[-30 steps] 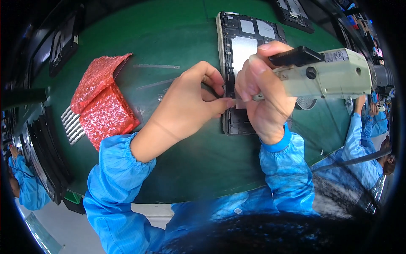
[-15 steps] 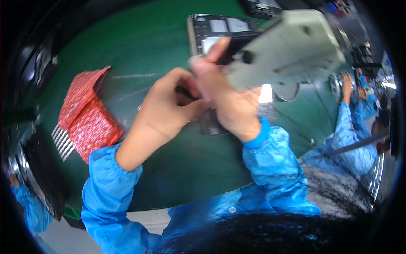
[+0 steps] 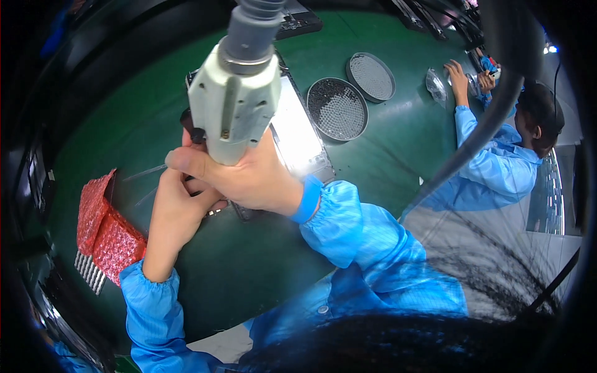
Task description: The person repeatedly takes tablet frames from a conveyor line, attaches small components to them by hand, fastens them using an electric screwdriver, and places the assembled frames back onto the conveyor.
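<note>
My right hand (image 3: 239, 177) is closed round a pale power tool (image 3: 214, 102) that looks like an electric screwdriver, with a ribbed grey sleeve at its top and a black lever on its side. The tool stands nearly upright, its lower end hidden by the hand. Close against it, my left hand (image 3: 177, 205) has its fingers curled, tucked partly under the right hand. What those fingers hold, if anything, is hidden. Behind the tool lies a black-framed device panel (image 3: 295, 127) with a bright white face, partly covered by the tool and my right hand.
Two round trays hold small pieces, the nearer one (image 3: 326, 132) dark-rimmed, the farther one (image 3: 371, 81) grey. A red bubble-wrap bag (image 3: 118, 245) lies left, beside a row of silvery rods (image 3: 90, 273). At right, a co-worker in blue (image 3: 491, 158) handles clear plastic bags.
The tool has swung from leaning right to nearly upright, and my two hands are still together. The view has shifted, bringing the round trays and the co-worker more fully into sight.
</note>
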Available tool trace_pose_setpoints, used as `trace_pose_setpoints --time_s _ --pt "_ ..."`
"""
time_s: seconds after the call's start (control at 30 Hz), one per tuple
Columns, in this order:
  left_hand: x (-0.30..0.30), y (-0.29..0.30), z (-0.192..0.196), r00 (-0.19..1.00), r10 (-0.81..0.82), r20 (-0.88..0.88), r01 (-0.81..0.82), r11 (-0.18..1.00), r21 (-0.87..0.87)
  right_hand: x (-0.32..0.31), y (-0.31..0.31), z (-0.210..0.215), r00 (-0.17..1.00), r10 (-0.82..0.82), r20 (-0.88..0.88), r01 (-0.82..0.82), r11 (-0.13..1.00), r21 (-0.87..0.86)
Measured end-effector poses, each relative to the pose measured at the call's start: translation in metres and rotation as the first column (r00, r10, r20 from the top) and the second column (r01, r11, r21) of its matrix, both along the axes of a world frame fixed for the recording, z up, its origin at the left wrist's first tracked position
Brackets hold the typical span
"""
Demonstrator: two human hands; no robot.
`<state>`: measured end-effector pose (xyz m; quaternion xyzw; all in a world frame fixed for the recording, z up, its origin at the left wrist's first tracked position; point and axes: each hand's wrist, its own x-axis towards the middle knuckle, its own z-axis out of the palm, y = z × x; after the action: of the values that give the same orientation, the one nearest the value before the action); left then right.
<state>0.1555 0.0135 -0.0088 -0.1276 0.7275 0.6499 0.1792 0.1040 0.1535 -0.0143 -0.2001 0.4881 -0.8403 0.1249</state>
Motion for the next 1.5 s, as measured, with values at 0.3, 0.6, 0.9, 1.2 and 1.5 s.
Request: trace_pose_setpoints --time_s 0.3,0.6,0.9,1.2,1.5 --pt "0.004 -0.003 -0.008 0.999 0.03 0.021 -0.031 0.999 0.023 -0.023 0.09 0.026 0.93 -0.306 -0.204 0.319 0.947 0.03" --pt "0.012 -0.006 0.005 0.998 0.049 0.038 -0.05 0.998 0.023 -0.034 0.14 -0.006 0.876 -0.472 -0.098 0.464 0.881 -0.097" --pt "0.009 -0.007 0.011 0.994 0.068 0.089 -0.072 0.997 0.042 -0.036 0.133 0.0 0.888 -0.451 -0.095 0.458 0.886 0.073" --pt "0.01 -0.005 0.012 0.995 0.062 0.081 -0.066 0.997 0.05 -0.036 0.134 -0.001 0.877 -0.451 -0.167 0.475 0.867 0.148" --pt "0.011 -0.017 0.003 0.997 -0.071 -0.034 0.074 0.989 0.127 -0.03 0.131 0.001 0.885 -0.422 -0.197 0.448 0.887 0.113"
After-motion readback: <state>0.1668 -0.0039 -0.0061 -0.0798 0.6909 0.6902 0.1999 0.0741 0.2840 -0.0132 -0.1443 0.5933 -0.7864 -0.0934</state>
